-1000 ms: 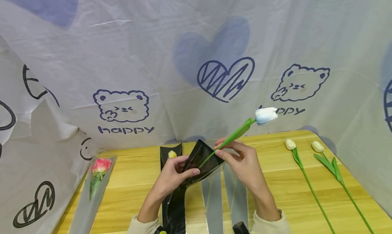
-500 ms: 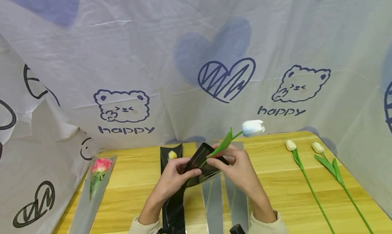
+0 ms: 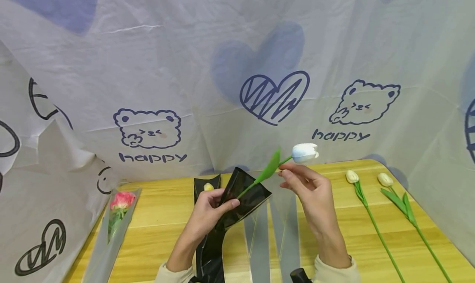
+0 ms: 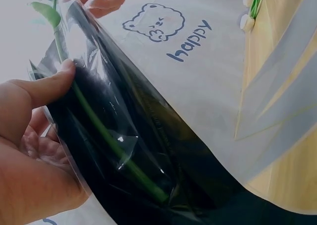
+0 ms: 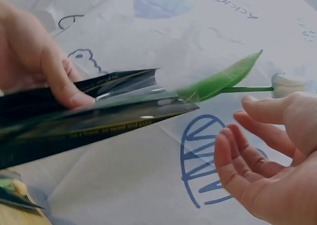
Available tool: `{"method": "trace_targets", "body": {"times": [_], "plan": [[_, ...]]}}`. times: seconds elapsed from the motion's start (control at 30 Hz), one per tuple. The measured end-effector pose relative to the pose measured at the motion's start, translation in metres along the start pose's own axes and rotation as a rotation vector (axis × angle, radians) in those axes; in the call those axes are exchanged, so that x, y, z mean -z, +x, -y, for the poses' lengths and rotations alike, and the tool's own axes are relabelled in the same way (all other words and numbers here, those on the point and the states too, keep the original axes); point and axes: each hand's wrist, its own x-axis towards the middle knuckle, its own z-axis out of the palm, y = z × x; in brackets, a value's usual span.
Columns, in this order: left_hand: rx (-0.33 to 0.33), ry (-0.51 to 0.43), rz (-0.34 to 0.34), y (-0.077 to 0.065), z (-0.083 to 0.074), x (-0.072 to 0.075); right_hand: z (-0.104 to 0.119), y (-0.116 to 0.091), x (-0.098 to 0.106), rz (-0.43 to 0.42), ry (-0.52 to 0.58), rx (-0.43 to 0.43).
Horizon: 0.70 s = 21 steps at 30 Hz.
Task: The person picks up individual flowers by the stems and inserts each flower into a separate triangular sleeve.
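White-and-blue tulip (image 3: 305, 153): stem inside the mouth of a black sleeve (image 3: 256, 198), leaf (image 3: 270, 167) and bloom outside it. Left hand (image 3: 209, 209) pinches the sleeve near its mouth, thumb across the film over the stem. Right hand (image 3: 313, 192) holds nothing — fingers loosely bent and apart, close to the stem just below the bloom; contact not certain.

Change: half a second ago the right hand pinched the stem by the leaf, at the mouth; it is now farther up, towards the bloom. Against one second ago, the bloom sits lower and nearer the sleeve. Reading: insertion is under way but partial — the left grip seems to be what steadies the flower.

Farther out on the wooden table (image 3: 159, 209): yellow tulip (image 3: 208, 187) left of the work, grey sleeves (image 3: 259, 237) below it, sleeved pink rose (image 3: 122, 200) far left, two white tulips (image 3: 352, 176) on the right.
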Motion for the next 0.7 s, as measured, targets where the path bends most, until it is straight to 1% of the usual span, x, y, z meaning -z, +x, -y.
{"method": "trace_targets", "body": {"times": [0.07, 0.13, 0.2, 0.27, 0.37, 0.5, 0.6, 0.7], "plan": [[0.011, 0.000, 0.014, 0.000, 0.000, 0.000, 0.001, 0.000, 0.001, -0.016, 0.107, 0.001], [0.014, 0.005, 0.028, 0.000, 0.000, -0.001, 0.001, 0.000, 0.000, -0.021, 0.189, 0.013], [0.015, 0.013, 0.041, -0.001, 0.000, -0.001, 0.002, 0.000, 0.000, -0.018, 0.240, 0.039], [0.009, 0.018, 0.053, -0.001, 0.000, -0.001, 0.002, 0.000, -0.001, -0.010, 0.257, 0.066], [-0.006, 0.025, 0.068, -0.001, 0.000, -0.001, 0.004, -0.001, -0.002, 0.016, 0.256, 0.107], [-0.022, 0.026, 0.085, -0.001, 0.000, 0.000, 0.006, -0.001, -0.004, 0.025, 0.204, 0.143], [-0.032, 0.026, 0.103, -0.001, -0.001, -0.001, 0.005, -0.002, -0.007, 0.016, 0.128, 0.134], [-0.043, 0.024, 0.119, -0.002, -0.003, -0.001, 0.003, -0.003, -0.010, 0.020, 0.055, 0.100]]}}
